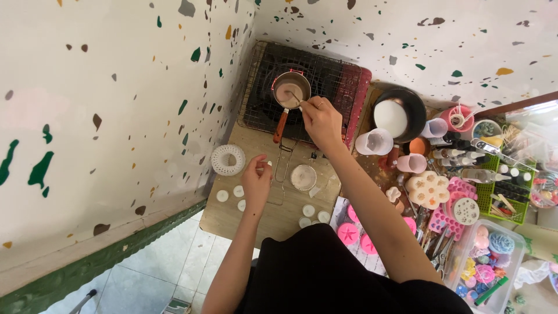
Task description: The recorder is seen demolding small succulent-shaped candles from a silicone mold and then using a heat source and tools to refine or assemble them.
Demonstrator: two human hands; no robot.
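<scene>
pink flower moulds (349, 232) lying unfilled at near edge, left hand (256, 177) pinching small white piece over wooden table (256, 224), right hand (321, 121) gripping stirrer (295, 97) in small pot (290, 91) of pinkish liquid on burner (302, 87), so judged mid-melt, pouring not yet done.

The right hand (321, 121) reaches far forward, arm stretched out from the near right, fingers pinched in a closed grip with a ring on one finger. The left hand (256, 177) sits nearer and to the left, forearm bare, fingers curled loosely inward, thumb and fingertips close together.
</scene>
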